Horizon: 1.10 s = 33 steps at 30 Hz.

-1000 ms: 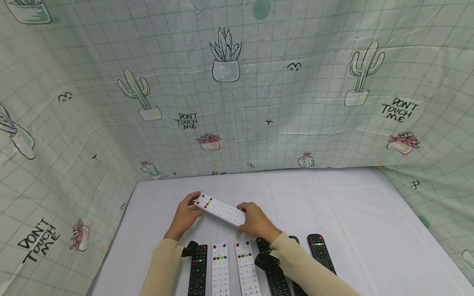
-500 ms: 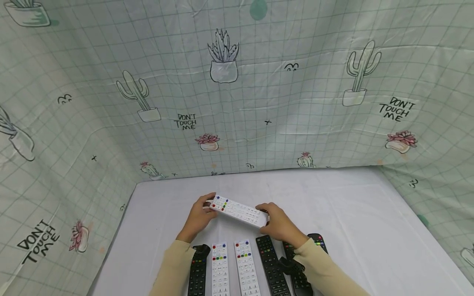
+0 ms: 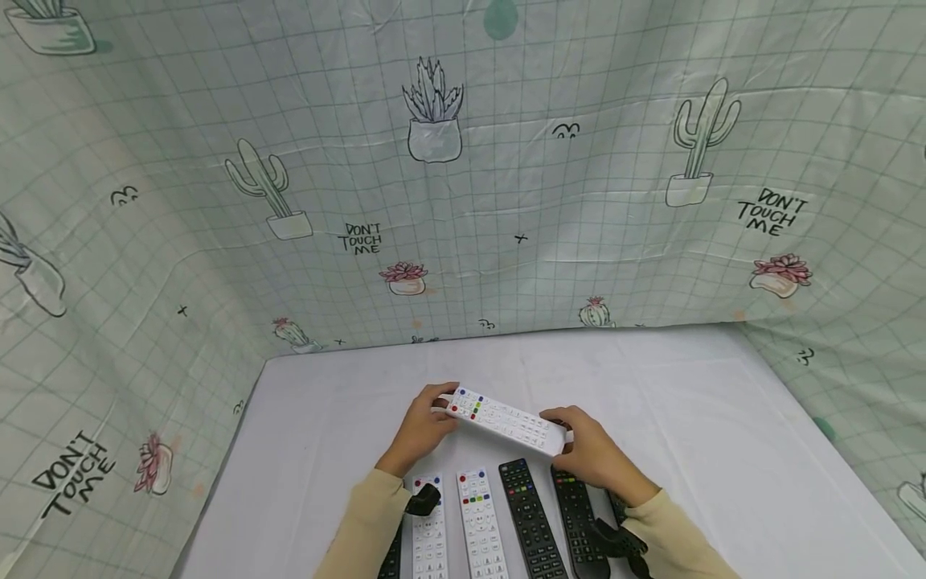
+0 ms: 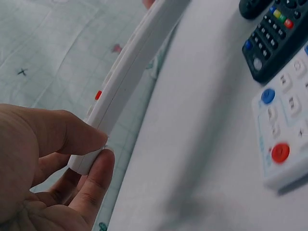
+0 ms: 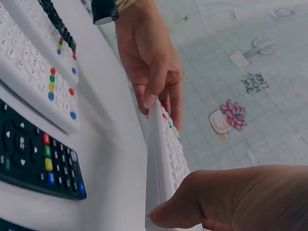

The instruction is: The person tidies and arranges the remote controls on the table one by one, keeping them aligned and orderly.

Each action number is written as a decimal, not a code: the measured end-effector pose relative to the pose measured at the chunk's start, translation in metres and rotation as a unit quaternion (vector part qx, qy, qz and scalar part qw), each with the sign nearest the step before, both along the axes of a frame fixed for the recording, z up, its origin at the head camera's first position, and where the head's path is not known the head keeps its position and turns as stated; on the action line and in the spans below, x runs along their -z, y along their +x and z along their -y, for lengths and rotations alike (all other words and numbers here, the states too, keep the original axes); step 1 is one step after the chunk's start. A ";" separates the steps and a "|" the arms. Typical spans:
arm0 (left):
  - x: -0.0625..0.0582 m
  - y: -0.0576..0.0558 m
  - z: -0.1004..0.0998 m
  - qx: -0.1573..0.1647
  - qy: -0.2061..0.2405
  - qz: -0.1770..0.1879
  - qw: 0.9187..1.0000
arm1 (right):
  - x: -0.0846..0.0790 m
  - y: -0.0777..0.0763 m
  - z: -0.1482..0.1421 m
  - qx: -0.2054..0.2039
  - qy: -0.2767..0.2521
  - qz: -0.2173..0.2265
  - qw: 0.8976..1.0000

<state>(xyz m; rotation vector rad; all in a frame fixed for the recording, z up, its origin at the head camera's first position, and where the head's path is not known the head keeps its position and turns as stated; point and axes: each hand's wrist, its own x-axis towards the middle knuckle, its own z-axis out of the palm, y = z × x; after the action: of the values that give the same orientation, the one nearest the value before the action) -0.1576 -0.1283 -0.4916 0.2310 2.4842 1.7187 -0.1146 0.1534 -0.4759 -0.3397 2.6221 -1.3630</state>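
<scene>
A white remote control (image 3: 510, 420) with coloured buttons is held above the table, slanting down to the right in the head view. My left hand (image 3: 423, 426) pinches its left end; in the left wrist view the thumb and a finger press on the remote's edges. The other end is gripped by my right hand (image 3: 593, 450), whose thumb lies along the near side in the right wrist view. Below the hands lies a row of remotes: two white ones, a left one (image 3: 430, 543) and a right one (image 3: 481, 527), and black ones beside them, including a black remote (image 3: 534, 519).
Another black remote (image 3: 581, 523) lies under my right forearm, and one more (image 3: 617, 507) is mostly covered by it. At the row's left end, a black remote (image 3: 391, 556) is partly hidden by my left sleeve. A patterned cloth (image 3: 506, 241) rises behind the white table (image 3: 325, 418).
Both hands have carried the white remote to the right across the space above the row, keeping it slanted. The remotes on the table have stayed where they were.
</scene>
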 end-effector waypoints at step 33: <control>0.013 0.003 -0.086 0.092 0.009 0.006 0.996 | 0.005 0.044 -0.086 0.062 0.018 0.008 0.998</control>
<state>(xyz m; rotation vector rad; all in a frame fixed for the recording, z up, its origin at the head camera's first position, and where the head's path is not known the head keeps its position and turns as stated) -0.1549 -0.0419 -0.5041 0.4359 2.3566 1.6637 -0.0701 0.2393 -0.4808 -0.1633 2.6923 -1.3454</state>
